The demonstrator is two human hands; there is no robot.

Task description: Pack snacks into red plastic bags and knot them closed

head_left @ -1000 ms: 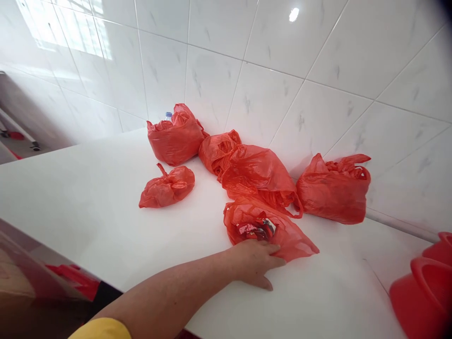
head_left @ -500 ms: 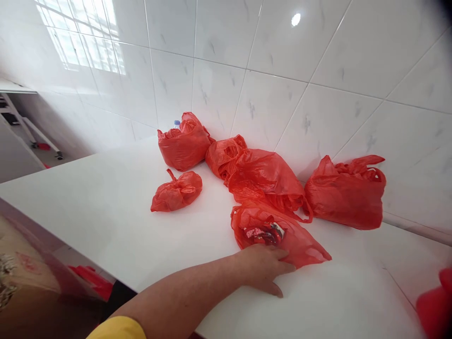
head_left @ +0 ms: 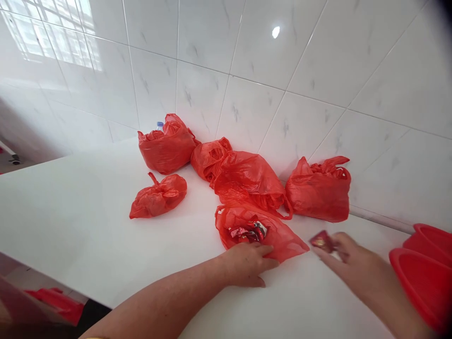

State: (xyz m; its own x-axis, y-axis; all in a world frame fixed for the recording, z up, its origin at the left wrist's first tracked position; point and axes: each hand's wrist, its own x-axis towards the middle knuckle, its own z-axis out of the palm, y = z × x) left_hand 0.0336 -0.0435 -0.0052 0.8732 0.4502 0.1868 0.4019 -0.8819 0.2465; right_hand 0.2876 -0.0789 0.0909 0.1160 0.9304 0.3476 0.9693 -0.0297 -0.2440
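Packet (head_left: 320,241), glossy dark red with a gold patch, slightly blurred, close to the pointed right corner of an open bag (head_left: 282,238). Noted thin, crinkled, half-see-through red plastic there, with shiny wrapped packets (head_left: 239,232) heaped in the mouth. Beyond, saw a slumped bag (head_left: 250,181) touching it from behind, a small knotted bag (head_left: 157,196) farther left, a boxy bag (head_left: 319,195) to the right, a rounded bundle (head_left: 208,157) and, farthest, a bulging bag (head_left: 165,150) with a blue bottle cap (head_left: 160,125) poking out.

Held the packet in a pinch with the right hand (head_left: 348,256), right forearm (head_left: 381,287) slanting in from the lower right. Rested the left hand (head_left: 247,264) palm down over the near edge of the open bag, loosely splayed; could not tell about any film pinned beneath.

Had a smooth white table (head_left: 88,202) underneath, with curved-rimmed red containers (head_left: 418,282) beside the right forearm. Behind, glimpsed glossy pale wall tiles (head_left: 201,94), flecked grey, bearing a barred reflection (head_left: 52,37).
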